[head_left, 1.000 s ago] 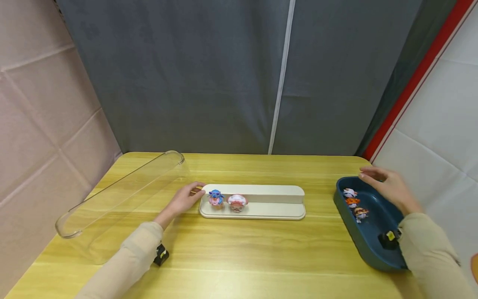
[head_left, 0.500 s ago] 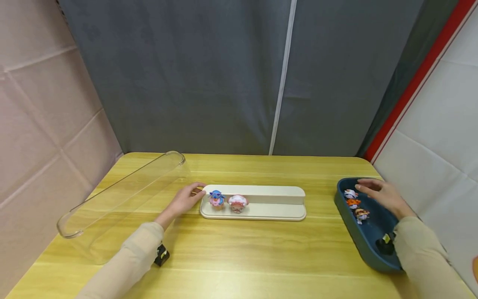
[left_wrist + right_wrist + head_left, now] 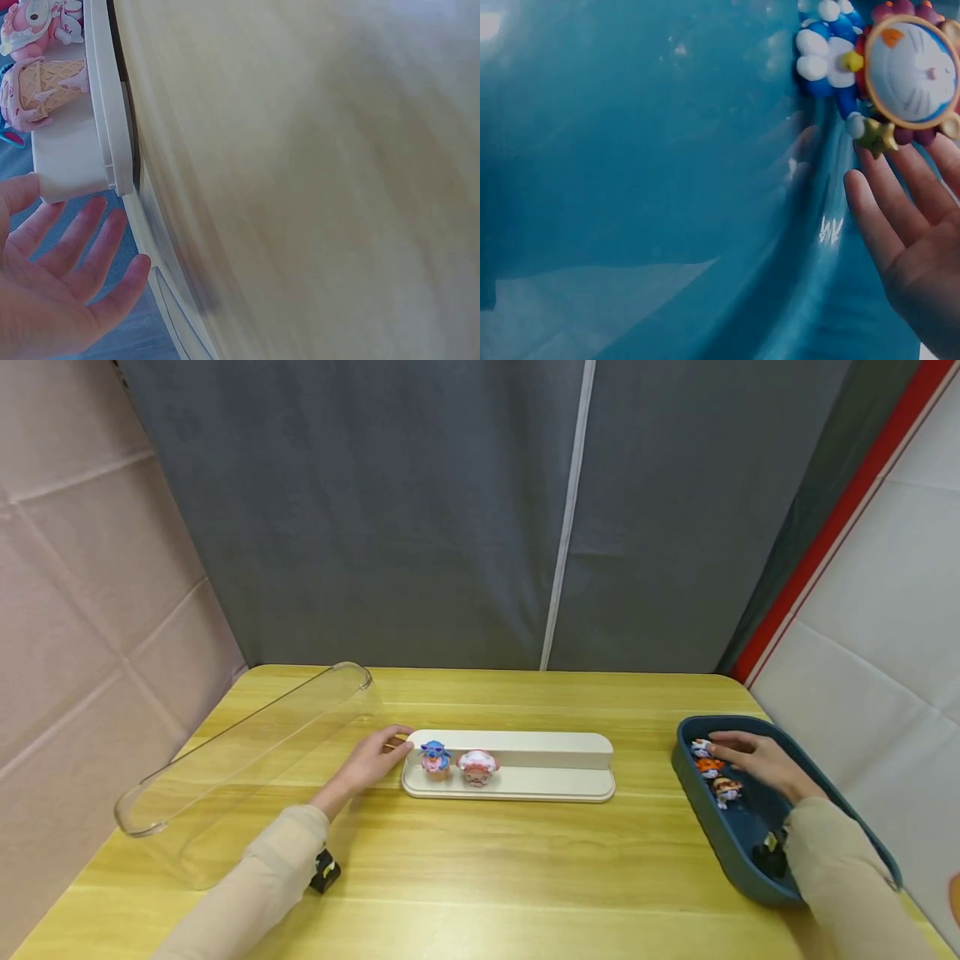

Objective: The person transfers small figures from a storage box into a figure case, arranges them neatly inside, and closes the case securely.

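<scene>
In the head view my left hand (image 3: 372, 760) rests at the left end of a cream stepped display base (image 3: 558, 782). Seen from the left wrist, the thumb tip meets the base's end while the fingers spread loosely beside it. On the base stand a blue-haired figurine (image 3: 435, 762) with an ice-cream-cone bottom and a pink-and-white figurine (image 3: 477, 768). At the right, my right hand (image 3: 767, 767) reaches into a dark blue tray (image 3: 708, 843), fingertips right at a white-faced figurine (image 3: 911, 71) with whiskers and a gold star. Its fingers are extended.
An orange figurine (image 3: 709, 767) and a brown-and-white figurine (image 3: 726, 792) lie along the tray's left side. A long transparent cover (image 3: 247, 756) lies slanted on the left of the wooden table (image 3: 480, 877). A grey curtain (image 3: 375, 527) hangs behind.
My right hand has moved down and left inside the tray, to the figurines at its left side. The left hand stays at the base's end.
</scene>
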Motion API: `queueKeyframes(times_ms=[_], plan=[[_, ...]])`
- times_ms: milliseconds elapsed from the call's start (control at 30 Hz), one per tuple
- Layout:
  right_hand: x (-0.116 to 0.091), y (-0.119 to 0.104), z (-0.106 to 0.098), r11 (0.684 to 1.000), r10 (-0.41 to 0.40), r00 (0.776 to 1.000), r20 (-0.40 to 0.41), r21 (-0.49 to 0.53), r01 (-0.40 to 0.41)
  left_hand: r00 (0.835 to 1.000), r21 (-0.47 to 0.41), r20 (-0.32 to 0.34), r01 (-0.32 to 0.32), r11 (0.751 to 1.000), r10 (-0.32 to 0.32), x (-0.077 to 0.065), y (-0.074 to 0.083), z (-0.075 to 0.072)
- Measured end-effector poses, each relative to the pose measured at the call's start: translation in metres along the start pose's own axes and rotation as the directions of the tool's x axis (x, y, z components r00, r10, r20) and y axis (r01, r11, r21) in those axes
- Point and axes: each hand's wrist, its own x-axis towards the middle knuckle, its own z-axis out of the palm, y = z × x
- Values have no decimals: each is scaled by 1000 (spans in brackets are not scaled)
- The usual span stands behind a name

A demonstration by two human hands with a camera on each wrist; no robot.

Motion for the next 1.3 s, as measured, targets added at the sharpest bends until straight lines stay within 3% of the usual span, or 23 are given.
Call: queueKeyframes(times_ms=[233,1300], plan=[[4,-1,4,999,-9,1000,7,-42,9,1000,3,3,-5,1000,5,0,0,-1],[12,-4,11,998,20,1000,-3,-52,-21,1000,9,-1,-7,1000,7,1,-1,0]])
